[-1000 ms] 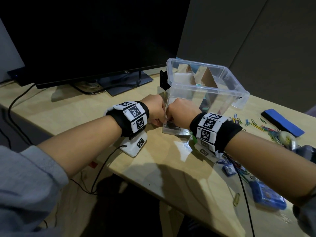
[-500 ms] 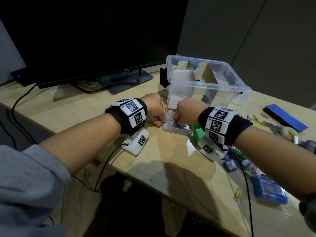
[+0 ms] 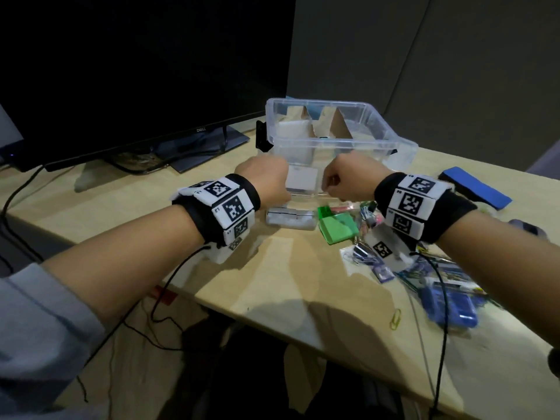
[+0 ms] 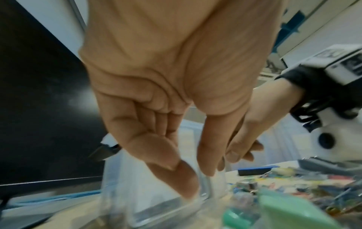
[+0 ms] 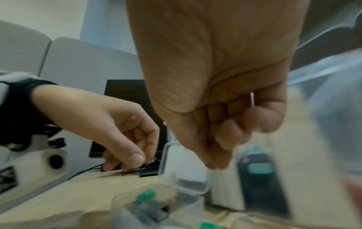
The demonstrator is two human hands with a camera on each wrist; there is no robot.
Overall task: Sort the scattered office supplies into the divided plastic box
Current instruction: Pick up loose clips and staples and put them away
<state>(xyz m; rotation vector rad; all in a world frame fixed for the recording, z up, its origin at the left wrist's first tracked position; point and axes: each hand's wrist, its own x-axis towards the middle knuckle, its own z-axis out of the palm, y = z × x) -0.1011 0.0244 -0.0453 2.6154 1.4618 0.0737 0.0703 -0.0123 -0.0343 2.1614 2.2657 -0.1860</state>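
Observation:
The clear divided box with cardboard partitions stands mid-table. A small clear case lies just in front of it. My left hand hovers over that case with its fingers loosely extended downward, thumb and forefinger apart, and nothing visible between them. To the right, my right hand is curled into a fist beside the box's front wall. A thin pale sliver sticks out between its fingers; the blur hides what it is.
A green box lies right of the case. Beyond it are a heap of binder clips, a blue case, a blue eraser and a yellow paper clip. A monitor stands at the back left. The table edge runs close below.
Both hands were pressed together on the small clear case. They have lifted off it and drawn apart, the right hand going right, which uncovers the green box.

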